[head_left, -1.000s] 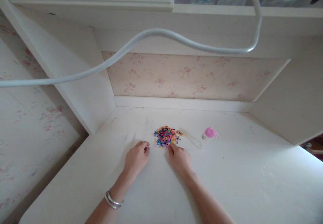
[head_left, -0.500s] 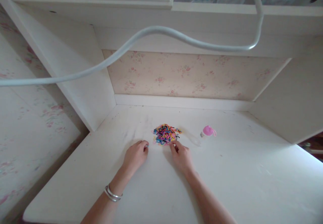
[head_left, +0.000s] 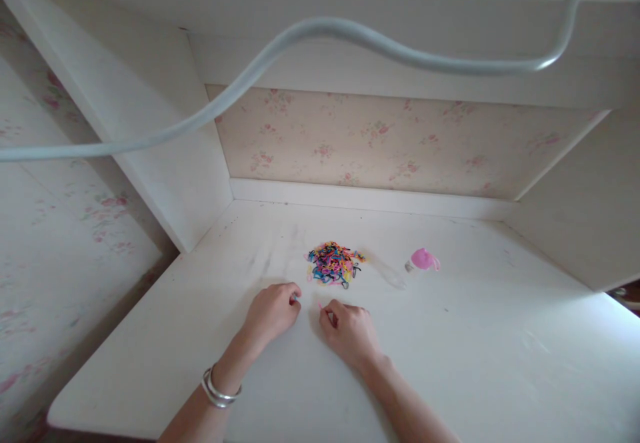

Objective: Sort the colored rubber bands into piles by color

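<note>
A loose pile of small, many-coloured rubber bands [head_left: 333, 263] lies on the white desktop [head_left: 450, 363]. My right hand [head_left: 350, 333] is just in front of the pile, thumb and forefinger pinched on a pink rubber band [head_left: 321, 306] whose end sticks out to the left. To the left, my left hand [head_left: 273, 310] rests on the desk with its fingers curled closed. A bluish bit shows at its fingertips, too small to make out. A silver bangle [head_left: 219, 390] circles the left wrist.
Right of the pile lies a pink object [head_left: 424, 259] with a pale end. A clear, thin item [head_left: 393, 275] lies between them. A white cable [head_left: 320, 28] crosses in front of the shelf above. White side panels [head_left: 145, 116] flank the desk.
My right hand has drawn back from the pile's front edge toward me and the left hand, with a pink rubber band in its pinch. The view has tipped slightly downward.
</note>
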Motion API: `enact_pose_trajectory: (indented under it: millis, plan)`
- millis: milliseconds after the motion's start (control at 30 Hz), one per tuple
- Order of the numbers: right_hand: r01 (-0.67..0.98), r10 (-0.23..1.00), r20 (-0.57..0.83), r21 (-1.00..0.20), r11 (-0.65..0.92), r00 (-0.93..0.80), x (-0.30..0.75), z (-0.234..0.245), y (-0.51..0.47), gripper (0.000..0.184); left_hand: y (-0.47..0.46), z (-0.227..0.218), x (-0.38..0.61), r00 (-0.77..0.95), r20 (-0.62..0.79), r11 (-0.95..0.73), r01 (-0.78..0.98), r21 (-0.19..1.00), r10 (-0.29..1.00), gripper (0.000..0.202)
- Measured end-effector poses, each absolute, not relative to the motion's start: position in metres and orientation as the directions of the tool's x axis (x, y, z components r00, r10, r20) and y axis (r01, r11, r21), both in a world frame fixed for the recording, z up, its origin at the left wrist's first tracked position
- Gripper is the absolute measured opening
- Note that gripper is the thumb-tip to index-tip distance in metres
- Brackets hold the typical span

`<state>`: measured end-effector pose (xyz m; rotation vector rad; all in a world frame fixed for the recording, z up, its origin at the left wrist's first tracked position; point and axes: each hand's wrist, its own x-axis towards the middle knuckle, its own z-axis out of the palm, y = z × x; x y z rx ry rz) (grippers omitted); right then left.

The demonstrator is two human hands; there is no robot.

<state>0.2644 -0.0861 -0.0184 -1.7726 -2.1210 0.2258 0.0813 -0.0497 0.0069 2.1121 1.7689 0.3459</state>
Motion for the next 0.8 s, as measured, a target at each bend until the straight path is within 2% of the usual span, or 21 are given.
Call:
enact_pose_trajectory:
  millis: [200, 367, 500, 700, 800]
  plan:
    - [0.919, 0.961, 0.195, -0.307, 0.248, -0.194, 0.2587, -0.0183, -0.0877, 0.028, -0.051, 0.0073, 0.0792, 0.226, -0.059, -0.179, 0.883, 0.435, 0.972, 0.028]
    - [0.93, 0.966, 0.223, -0.31, 0.196, -0.13, 0.2632, -0.0145, -0.0864, 0.028, -0.0484, 0.0082, 0.0747, 0.215, -0.048, -0.17, 0.875, 0.454, 0.975, 0.028]
    - [0.932, 0.963, 0.247, -0.314, 0.182, -0.105, 0.2664, -0.0144, -0.0877, 0.028, -0.0475, 0.0078, 0.075, 0.261, -0.063, -0.192, 0.834, 0.517, 0.963, 0.026]
    - [0.929, 0.939, 0.259, -0.235, 0.287, -0.225, 0.2606, -0.0172, -0.0941, 0.03, -0.0494, 0.0064, 0.078, 0.292, -0.076, -0.201, 0.804, 0.56, 0.953, 0.025]
    - [0.916, 0.933, 0.249, -0.243, 0.319, -0.259, 0.2591, -0.0158, -0.0951, 0.03, -0.049, 0.0067, 0.0773, 0.286, -0.084, -0.193, 0.807, 0.558, 0.955, 0.023]
